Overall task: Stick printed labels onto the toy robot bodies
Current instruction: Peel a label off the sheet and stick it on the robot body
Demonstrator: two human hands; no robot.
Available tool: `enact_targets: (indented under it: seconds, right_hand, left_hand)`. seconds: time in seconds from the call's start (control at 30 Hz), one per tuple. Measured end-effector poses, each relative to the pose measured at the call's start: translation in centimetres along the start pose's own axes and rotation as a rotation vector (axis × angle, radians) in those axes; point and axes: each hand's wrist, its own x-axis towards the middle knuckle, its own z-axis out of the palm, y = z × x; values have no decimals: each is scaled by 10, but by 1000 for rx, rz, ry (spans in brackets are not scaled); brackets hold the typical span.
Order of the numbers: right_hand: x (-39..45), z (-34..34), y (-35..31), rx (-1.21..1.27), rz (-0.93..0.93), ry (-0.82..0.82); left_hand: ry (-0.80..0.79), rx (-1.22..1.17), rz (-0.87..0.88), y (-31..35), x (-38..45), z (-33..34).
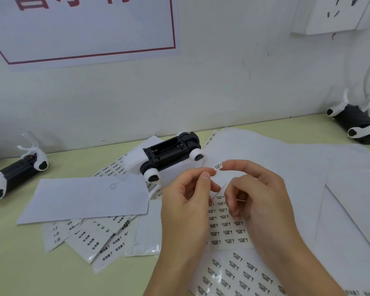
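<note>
Both hands, left (187,195) and right (254,195), pinching one small white printed label (218,166) between fingertips. Black-and-white plastic toy robot body (169,155) lying belly-up on the counter (19,253), just beyond, nearer the left; long axis running left-right.

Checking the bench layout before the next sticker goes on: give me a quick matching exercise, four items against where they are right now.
Things:
1. peeled label
2. toy robot body with open battery bay
3. label sheet under the hands
4. wall socket

Places:
A. upper right, on the wall
B. pinched between the left hand and right hand
C. flat on the table, partly covered by the hands
D. centre of the table, just beyond the hands

Pairs: 1-B, 2-D, 3-C, 4-A
</note>
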Motion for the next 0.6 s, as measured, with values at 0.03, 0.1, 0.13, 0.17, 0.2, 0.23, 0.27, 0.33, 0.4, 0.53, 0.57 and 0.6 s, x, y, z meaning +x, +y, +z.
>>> enact_targets:
  seconds: [0.03, 0.1, 0.13, 0.17, 0.2, 0.23, 0.27, 0.33, 0.4, 0.53, 0.57, 0.6]
  right_hand:
    - [1, 0, 0, -4, 8, -9]
    - [2, -1, 2, -18, 18, -18]
    - [3, -1, 3, -27, 22, -19]
    - [3, 0, 3, -36, 27, -20]
    - [3, 0, 3, -46, 32, -21]
    - [2, 0, 3, -56, 39, -23]
    - [1, 0, 2, -66, 45, -23]
    - [-1, 0, 0, -98, 48, -20]
    - [-2, 1, -2, -149, 35, -11]
    - [-3, 5, -4, -252, 22, 28]
    - [-3, 6, -4, -271, 25, 34]
    - [-4, 7, -4, -288, 29, 41]
  left_hand:
    - [-5, 3, 2, 1, 0, 0]
    - [-14, 1, 4, 1, 0, -1]
    - [-15, -5, 3, 1, 0, -1]
    - [-13, -11, 0, 2, -1, -1]
    - [-8, -17, -4, 2, -1, -1]
    - [-1, -23, -7, 2, -1, -1]
    - [5, -25, -9, 2, -1, -1]
    - [15, -19, -10, 2, 0, 0]
    - [25, -9, -6, 1, 0, 1]
    - [31, 32, 10, 1, -1, 1]
    - [33, 39, 14, 0, -1, 1]
    - [35, 41, 14, 0, -1, 1]
